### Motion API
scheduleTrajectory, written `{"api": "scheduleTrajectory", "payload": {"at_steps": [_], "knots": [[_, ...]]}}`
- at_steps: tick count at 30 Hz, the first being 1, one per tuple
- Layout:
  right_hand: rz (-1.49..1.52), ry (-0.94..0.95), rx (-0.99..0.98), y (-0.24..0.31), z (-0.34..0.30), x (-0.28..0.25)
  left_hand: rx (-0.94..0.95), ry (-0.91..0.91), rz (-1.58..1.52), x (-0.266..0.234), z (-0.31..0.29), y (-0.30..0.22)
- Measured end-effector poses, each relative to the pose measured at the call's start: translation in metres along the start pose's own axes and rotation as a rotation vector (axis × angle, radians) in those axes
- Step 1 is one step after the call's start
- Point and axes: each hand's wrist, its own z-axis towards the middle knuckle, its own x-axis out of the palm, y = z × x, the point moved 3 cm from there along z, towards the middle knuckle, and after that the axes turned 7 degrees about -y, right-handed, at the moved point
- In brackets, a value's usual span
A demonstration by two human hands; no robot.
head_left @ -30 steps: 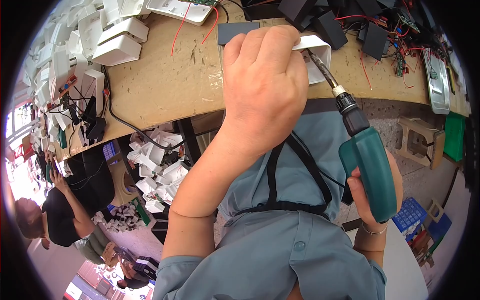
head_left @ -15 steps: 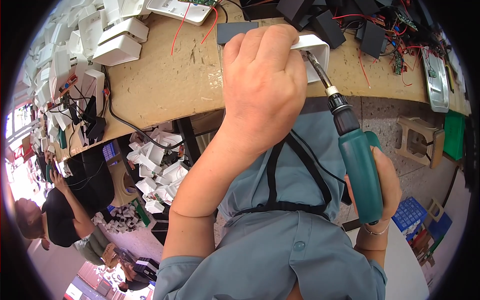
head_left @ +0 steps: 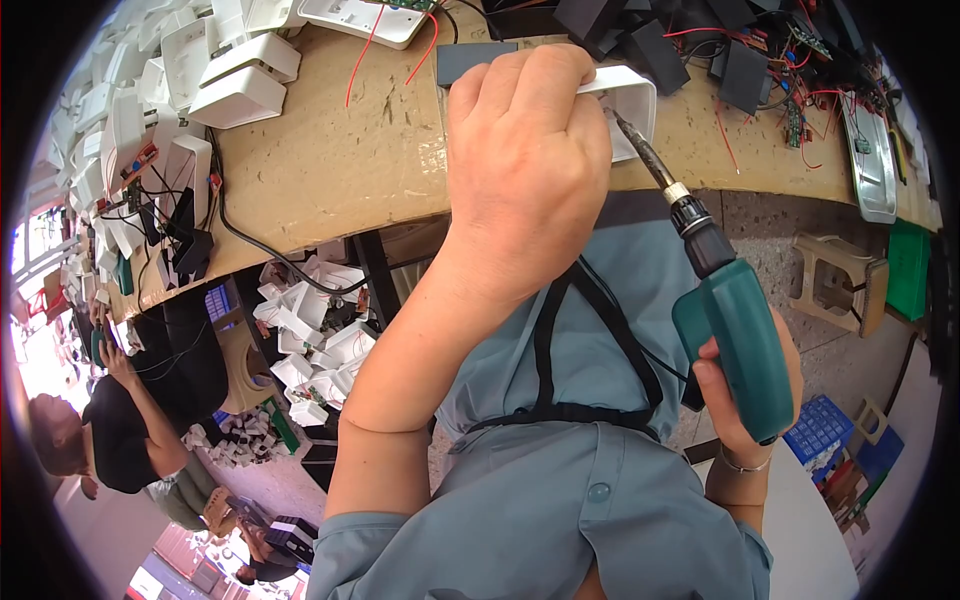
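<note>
My left hand (head_left: 530,165) is closed around a white plastic housing (head_left: 637,100) at the table's near edge, its open side facing right. The fingers and part of the housing are hidden behind the back of that hand. Wrapped in my right hand (head_left: 780,375) is a green pistol-shaped soldering iron (head_left: 745,340) with a black collar and a dark, tapered metal tip. That tip reaches up and left into the housing's opening. I cannot make out what it touches inside. A flat dark grey block (head_left: 470,63) lies just beyond my left hand.
White housings (head_left: 240,95) pile up on the left of the worktable (head_left: 330,170); black housings (head_left: 650,55) and red-wired boards lie at the far right. A metal tray (head_left: 872,165) sits at the right edge. A black cable (head_left: 260,250) hangs over the edge. A co-worker (head_left: 125,430) is at left.
The soldering iron has tilted, its body swinging right and its trigger side now turned left. Its tip has moved slightly left. My left hand and the housing have barely shifted.
</note>
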Motion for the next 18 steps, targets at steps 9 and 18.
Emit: {"api": "scheduleTrajectory", "payload": {"at_steps": [9,18], "knots": [[0.215,-0.055,0.089,-0.007,-0.012,0.002,0.008,0.02,0.005,-0.003,0.003,-0.001],[0.225,-0.091,0.147,0.003,-0.004,0.005,0.002,0.029,0.012,-0.003,0.004,-0.002]]}}
